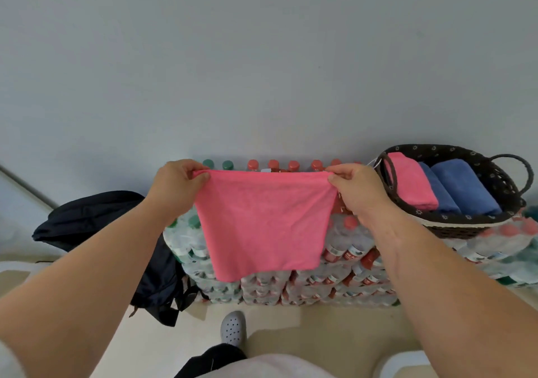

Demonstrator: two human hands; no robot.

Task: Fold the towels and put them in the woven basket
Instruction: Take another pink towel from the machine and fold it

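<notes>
Nearest, one pale perforated rubber clog (233, 327) stands on the beige floor (320, 328). Above it, two bare hands hold one soft pink terry towel (262, 220) stretched in the air: the left hand (177, 184) pinches its upper left corner, the right hand (355, 187) its upper right corner, and the cloth hangs doubled below. Behind are stacked shrink-wrapped packs of plastic water bottles (343, 261). On them, far right, sits one dark woven basket (480, 223) holding one folded pink towel (413, 185) and two folded blue towels (463, 187).

pink towel (263, 223) hides bottle packs (358, 264) behind | bottle labels unreadable | forearms cut off
</notes>
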